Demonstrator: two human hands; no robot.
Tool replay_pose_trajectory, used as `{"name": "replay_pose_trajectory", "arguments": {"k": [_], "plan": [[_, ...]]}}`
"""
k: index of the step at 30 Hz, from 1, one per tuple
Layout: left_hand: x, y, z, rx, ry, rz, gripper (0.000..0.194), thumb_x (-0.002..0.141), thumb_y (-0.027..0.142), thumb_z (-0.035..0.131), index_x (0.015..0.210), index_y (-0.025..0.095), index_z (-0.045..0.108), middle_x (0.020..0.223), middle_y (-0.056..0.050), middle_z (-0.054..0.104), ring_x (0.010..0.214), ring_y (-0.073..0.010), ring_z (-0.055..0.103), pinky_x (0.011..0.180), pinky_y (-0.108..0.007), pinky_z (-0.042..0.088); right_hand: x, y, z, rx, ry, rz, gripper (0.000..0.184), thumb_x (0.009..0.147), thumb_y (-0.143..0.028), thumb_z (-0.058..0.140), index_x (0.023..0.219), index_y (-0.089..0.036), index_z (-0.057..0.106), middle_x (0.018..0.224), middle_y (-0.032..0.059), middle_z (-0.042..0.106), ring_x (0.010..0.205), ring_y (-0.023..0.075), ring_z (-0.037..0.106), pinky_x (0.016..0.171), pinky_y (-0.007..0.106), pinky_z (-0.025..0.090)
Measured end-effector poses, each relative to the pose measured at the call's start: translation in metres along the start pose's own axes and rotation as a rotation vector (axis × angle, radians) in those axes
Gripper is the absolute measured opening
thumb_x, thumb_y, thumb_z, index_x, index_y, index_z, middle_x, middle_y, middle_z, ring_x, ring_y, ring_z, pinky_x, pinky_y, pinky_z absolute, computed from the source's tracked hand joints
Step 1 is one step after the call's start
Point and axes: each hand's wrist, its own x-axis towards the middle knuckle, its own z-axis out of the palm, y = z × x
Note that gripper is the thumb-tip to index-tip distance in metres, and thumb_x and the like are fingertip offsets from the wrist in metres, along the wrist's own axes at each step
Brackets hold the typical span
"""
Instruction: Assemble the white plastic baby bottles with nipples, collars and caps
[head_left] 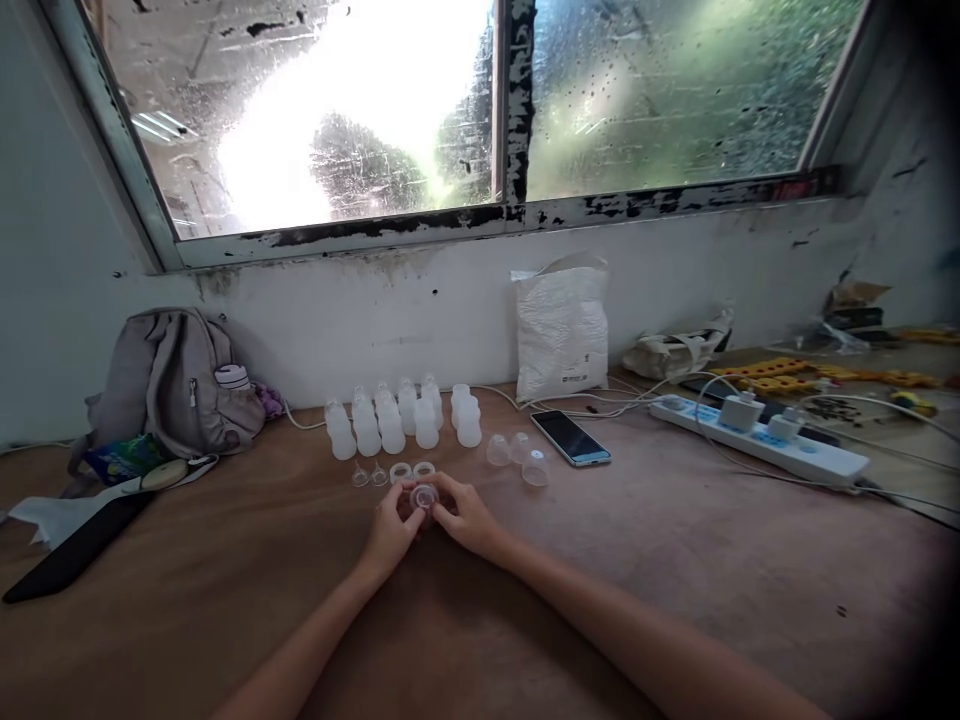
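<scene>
Between the fingertips of my left hand (391,527) and my right hand (463,518) is a clear, round bottle nipple (424,497), its circular rim facing me. Both hands pinch it from opposite sides, just above the table; whether a collar ring is around it I cannot tell. Directly beyond my fingers lie two pale collar rings (412,470). Left of the rings, two clear nipples (369,475) stand on the table. Farther back are several frosted baby bottles (390,425), some topped with nipples. Several clear domed caps (535,468) rest to the right.
A phone (571,438) lies right of the caps. Beyond it, a white power strip (757,440) has chargers and trailing cables. A white bag (562,335) leans on the wall below the window. At left are a grey backpack (172,385) and a black flat strip (79,548).
</scene>
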Motion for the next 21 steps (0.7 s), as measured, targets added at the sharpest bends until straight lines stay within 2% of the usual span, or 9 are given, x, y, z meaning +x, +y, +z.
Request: {"name": "replay_pose_trajectory", "arguments": {"k": [6,12,15,18,21], "plan": [[-0.002,0.003,0.000,0.024,0.022,0.004,0.021,0.064,0.019,0.056,0.085,0.018,0.051,0.071,-0.001,0.059,0.052,-0.0113,0.052,0.042,-0.018,0.039,0.000,-0.002,0.000,-0.029,0.005,0.022,0.037,0.066,-0.006,0.043,0.098,-0.019,0.054,0.073,-0.0021,0.060,0.059,0.0095,0.051,0.058,0.018,0.040],[-0.002,0.010,0.000,0.100,0.066,0.058,0.018,0.065,0.018,0.056,0.082,0.019,0.052,0.072,-0.002,0.061,0.068,-0.0163,0.058,0.064,-0.025,0.044,0.001,-0.006,0.000,-0.080,0.003,0.028,0.038,0.066,-0.007,0.044,0.099,-0.022,0.055,0.067,-0.0043,0.057,0.058,0.0093,0.049,0.058,0.018,0.037],[0.000,0.010,0.000,0.098,0.059,0.053,0.017,0.066,0.016,0.056,0.082,0.019,0.052,0.075,-0.002,0.062,0.070,-0.0164,0.058,0.068,-0.026,0.043,0.002,-0.005,0.000,-0.089,0.011,0.053,0.034,0.068,-0.008,0.044,0.096,-0.021,0.056,0.067,-0.0039,0.057,0.057,0.0094,0.048,0.058,0.019,0.037],[0.000,0.009,0.000,0.045,0.057,0.003,0.019,0.064,0.016,0.058,0.082,0.019,0.053,0.076,-0.002,0.063,0.071,-0.0161,0.058,0.065,-0.024,0.044,0.004,-0.002,0.001,-0.073,0.015,0.076,0.032,0.067,-0.007,0.043,0.093,-0.021,0.056,0.067,-0.0034,0.057,0.058,0.0094,0.049,0.058,0.019,0.038],[-0.003,0.011,-0.001,-0.013,0.041,-0.069,0.024,0.065,0.024,0.060,0.087,0.018,0.053,0.079,-0.004,0.063,0.060,-0.0144,0.056,0.046,-0.020,0.040,0.005,0.002,0.002,-0.022,0.010,0.094,0.032,0.067,-0.006,0.042,0.093,-0.020,0.055,0.069,-0.0028,0.058,0.057,0.0091,0.049,0.056,0.018,0.039]]}}
